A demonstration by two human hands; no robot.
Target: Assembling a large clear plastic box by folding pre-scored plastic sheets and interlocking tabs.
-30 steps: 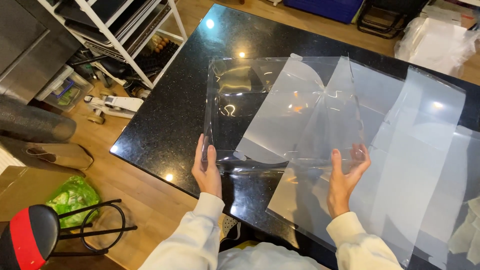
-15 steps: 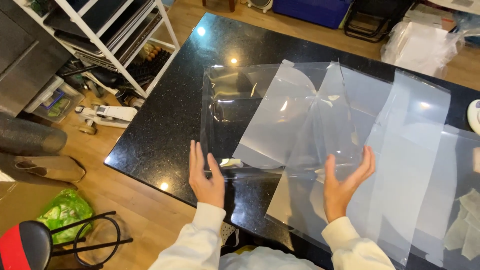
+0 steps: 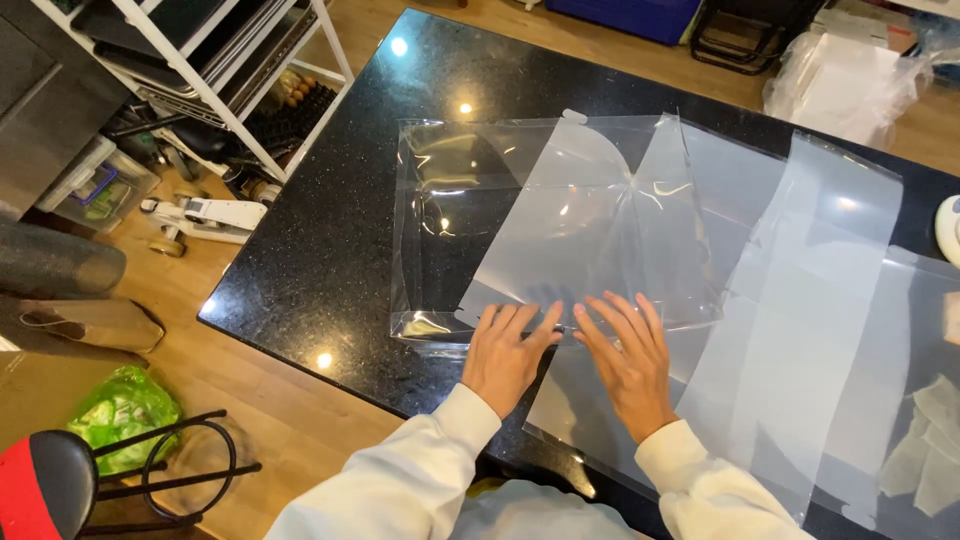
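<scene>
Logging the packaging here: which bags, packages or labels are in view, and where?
Clear plastic bag: flat on the black counter, under both hands' fingertips.
Clear plastic sheets: overlapping, right of it.
White bundle in clear wrap: top right, on the floor.
Green bag: floor, lower left.

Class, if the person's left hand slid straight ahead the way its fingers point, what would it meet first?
The left hand already rests on the clear folded plastic sheet; ahead lies only more of it, then probably the black speckled stone countertop.

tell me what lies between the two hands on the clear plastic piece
In the head view only a narrow strip of the clear plastic piece shows between left hand and right hand, thumbs nearly touching.
</scene>
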